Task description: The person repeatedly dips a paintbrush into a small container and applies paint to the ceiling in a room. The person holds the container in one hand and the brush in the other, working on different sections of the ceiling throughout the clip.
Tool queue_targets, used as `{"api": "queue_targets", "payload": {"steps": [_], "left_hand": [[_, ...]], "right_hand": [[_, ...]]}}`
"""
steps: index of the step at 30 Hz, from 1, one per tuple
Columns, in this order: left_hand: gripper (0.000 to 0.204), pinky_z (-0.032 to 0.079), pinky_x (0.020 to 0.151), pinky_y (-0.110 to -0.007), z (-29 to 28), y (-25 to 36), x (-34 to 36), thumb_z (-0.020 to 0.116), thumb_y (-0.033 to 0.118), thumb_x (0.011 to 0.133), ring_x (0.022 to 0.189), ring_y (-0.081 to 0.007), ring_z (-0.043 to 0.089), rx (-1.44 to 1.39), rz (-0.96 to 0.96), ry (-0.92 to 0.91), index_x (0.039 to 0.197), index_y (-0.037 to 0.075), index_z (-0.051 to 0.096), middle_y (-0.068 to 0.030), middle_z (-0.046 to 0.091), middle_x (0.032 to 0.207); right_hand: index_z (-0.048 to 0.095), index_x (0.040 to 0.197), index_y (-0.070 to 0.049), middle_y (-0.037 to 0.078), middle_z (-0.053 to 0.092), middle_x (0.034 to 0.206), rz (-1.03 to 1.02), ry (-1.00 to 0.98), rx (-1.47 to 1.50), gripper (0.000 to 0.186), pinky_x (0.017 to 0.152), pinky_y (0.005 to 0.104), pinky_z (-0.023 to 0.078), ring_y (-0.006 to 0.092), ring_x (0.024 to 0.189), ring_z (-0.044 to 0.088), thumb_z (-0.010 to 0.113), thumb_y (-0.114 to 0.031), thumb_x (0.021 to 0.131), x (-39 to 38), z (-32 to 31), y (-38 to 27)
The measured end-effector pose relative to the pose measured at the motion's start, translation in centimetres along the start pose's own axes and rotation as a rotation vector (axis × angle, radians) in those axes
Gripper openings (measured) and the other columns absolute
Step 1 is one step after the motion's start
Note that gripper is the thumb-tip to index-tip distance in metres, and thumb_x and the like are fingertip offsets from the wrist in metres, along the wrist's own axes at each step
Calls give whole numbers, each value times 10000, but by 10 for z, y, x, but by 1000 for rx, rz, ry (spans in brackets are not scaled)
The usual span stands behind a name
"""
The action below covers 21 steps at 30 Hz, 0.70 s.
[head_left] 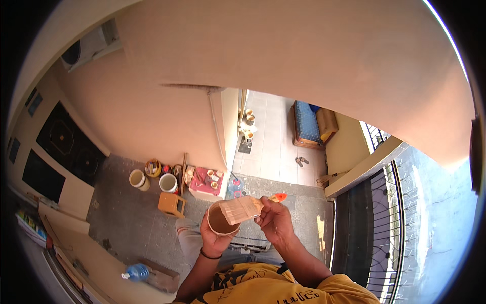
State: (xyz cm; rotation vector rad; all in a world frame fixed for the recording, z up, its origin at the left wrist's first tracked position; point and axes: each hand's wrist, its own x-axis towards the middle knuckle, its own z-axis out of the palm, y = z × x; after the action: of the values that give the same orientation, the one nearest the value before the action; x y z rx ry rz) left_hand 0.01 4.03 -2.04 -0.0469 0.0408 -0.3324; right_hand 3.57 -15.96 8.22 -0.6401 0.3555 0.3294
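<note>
My left hand is wrapped around the side of a round paint pot, brownish inside and smeared at the rim. A wide flat paintbrush coated in pinkish-tan paint lies across the pot's upper rim, its bristles over the opening. Whether the bristles touch the rim I cannot tell. My right hand pinches the brush near the base of its handle, whose orange-red end sticks out past the fingers. The pot's far right edge is partly hidden by the brush.
Far below stand white buckets, a wooden stool and a red-topped table holding small cups. Clear water jugs rest at lower left and beside the table. A peach wall spans above; a barred gate stands right; beyond is a blue sofa.
</note>
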Motion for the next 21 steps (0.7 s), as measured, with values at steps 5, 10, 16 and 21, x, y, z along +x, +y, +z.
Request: {"api": "queue_targets", "payload": {"steps": [5, 10, 16, 21], "left_hand": [[653, 564, 958, -552, 5, 4, 14, 556, 575, 961, 1257, -395, 608, 24, -80, 5, 1435, 124, 550, -140, 609, 1415], [661, 544, 993, -546, 30, -9, 25, 616, 550, 930, 1304, -406, 535, -92, -172, -47, 1417, 106, 557, -169, 575, 1408], [721, 518, 1024, -565, 22, -11, 10, 712, 569, 874, 1361, -391, 471, -85, -202, -61, 1416, 120, 555, -160, 549, 1413], [719, 521, 1007, -550, 0, -1, -25, 732, 567, 860, 1344, -365, 481, -82, -178, 68, 1393, 114, 565, -143, 554, 1404]], "right_hand": [[654, 1049, -28, 103, 730, 1074, 120, -32, 320, 151, 725, 285, 568, 185, 902, 695, 704, -142, 963, -1, 4, 4], [625, 1248, -4, 162, 703, 1186, 74, -198, 611, 310, 779, 337, 612, 269, 1008, 697, 680, -136, 973, -1, 9, -7], [558, 1349, 28, 228, 640, 1282, -240, -704, 992, 377, 876, 393, 647, 332, 1077, 679, 634, -119, 1010, 19, 21, -137], [596, 1187, -26, 134, 677, 1144, -1530, -307, 317, 238, 845, 362, 606, 226, 1027, 691, 693, -54, 971, -3, 67, -272]]}}
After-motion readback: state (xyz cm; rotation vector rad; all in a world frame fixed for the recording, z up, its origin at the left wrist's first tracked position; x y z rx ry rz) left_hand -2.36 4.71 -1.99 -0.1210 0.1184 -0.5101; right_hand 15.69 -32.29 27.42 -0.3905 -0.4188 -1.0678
